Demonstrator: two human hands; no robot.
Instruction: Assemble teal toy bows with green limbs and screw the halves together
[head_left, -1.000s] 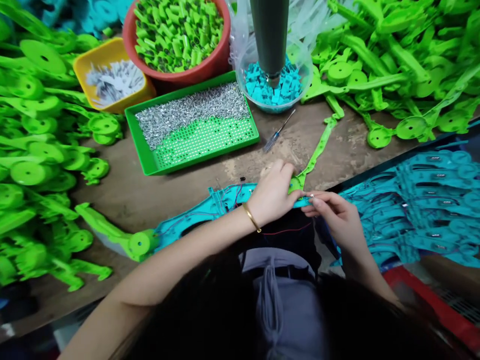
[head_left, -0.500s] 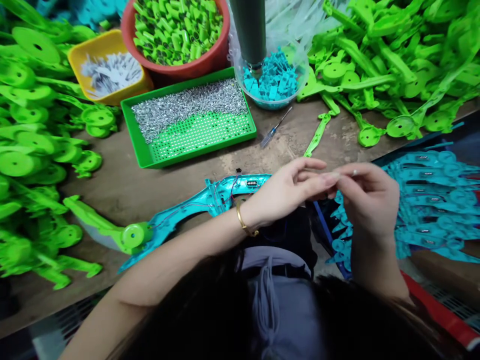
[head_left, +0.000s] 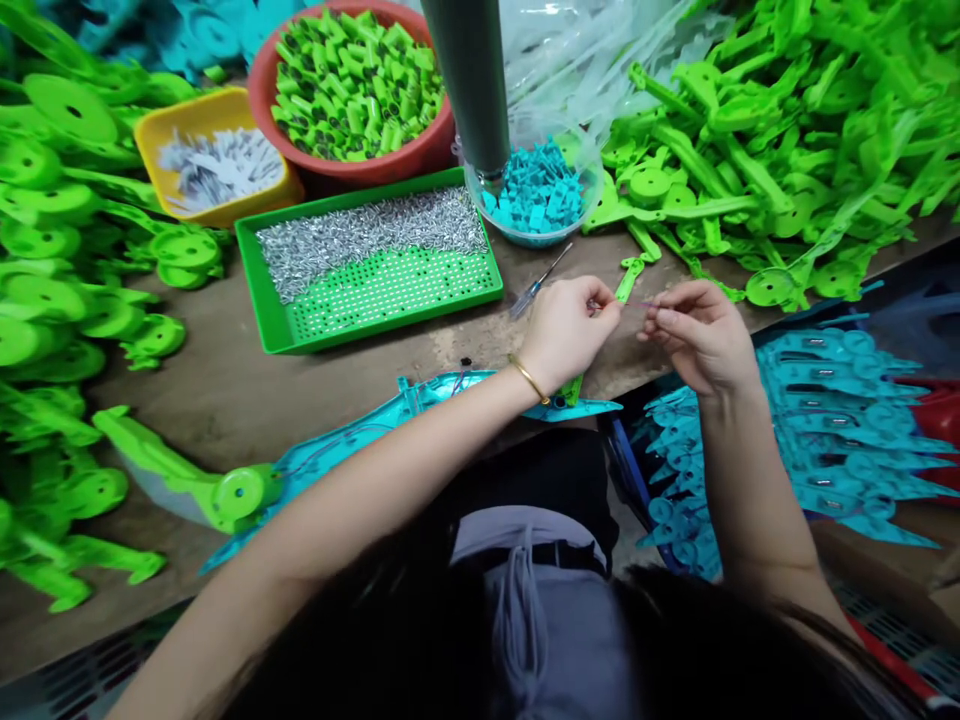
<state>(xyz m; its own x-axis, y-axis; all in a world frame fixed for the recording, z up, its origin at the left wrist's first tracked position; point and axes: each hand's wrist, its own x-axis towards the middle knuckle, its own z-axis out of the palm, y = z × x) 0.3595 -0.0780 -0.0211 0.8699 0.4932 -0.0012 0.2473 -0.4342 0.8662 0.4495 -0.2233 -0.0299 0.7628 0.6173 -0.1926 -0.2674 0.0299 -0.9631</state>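
Note:
A thin purplish wire (head_left: 639, 303) stretches between my two hands above the table's front edge. My left hand (head_left: 571, 332), wearing a gold bangle at the wrist, pinches one end with fingers curled closed. At the other end, the thumb and fingertips of my right hand (head_left: 696, 335) are closed on the wire. Below my left forearm lies a long turquoise plastic shell (head_left: 349, 437) with thin wires inside, partly hidden by the arm. A green arm-shaped piece with a round disc (head_left: 244, 495) sits at its left end.
A green tray (head_left: 375, 320) of small metal screws, a red tub (head_left: 274, 140) of green cylinders, a yellow bin (head_left: 150, 150) and a clear bowl (head_left: 540, 238) stand behind. A screwdriver (head_left: 536, 288) lies nearby. Green parts (head_left: 712, 150) heap up; turquoise shells (head_left: 825, 430) are stacked right.
My hands have moved apart and slightly up and left in view, and the wire now shows between them. The view has shifted a little.

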